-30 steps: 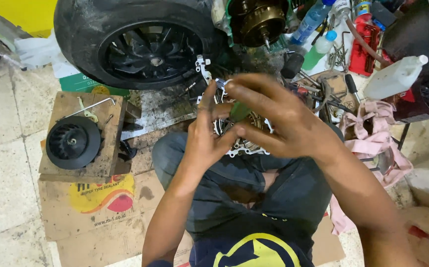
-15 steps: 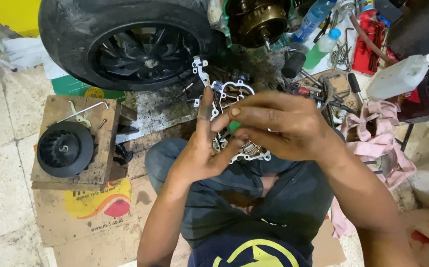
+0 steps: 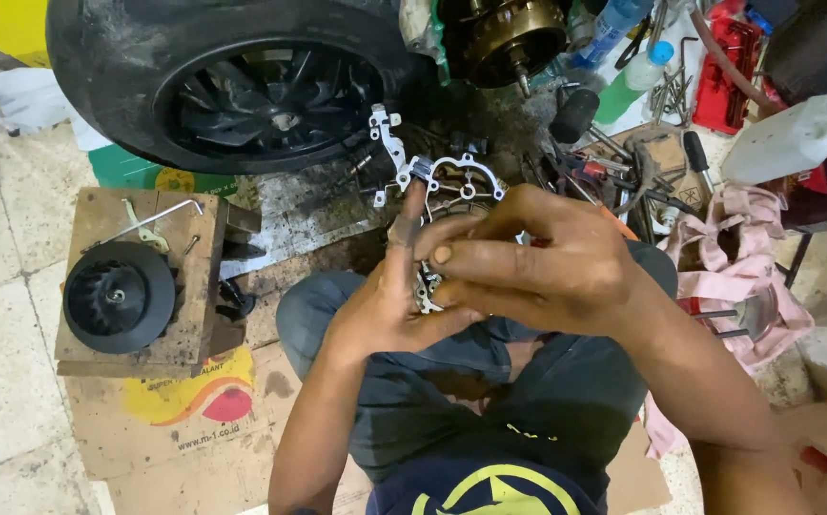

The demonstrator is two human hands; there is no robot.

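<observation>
Left hand (image 3: pixel 389 305) cupping metal cover (image 3: pixel 456 181) from beneath, finger raised; right hand (image 3: pixel 537 267) closed over it; tyre (image 3: pixel 232 86) beyond.

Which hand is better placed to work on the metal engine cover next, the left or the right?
Probably the right hand: it lies across the front of the metal cover, fingers curled over it. The left hand supports the cover from below and seems needed to steady it.
</observation>
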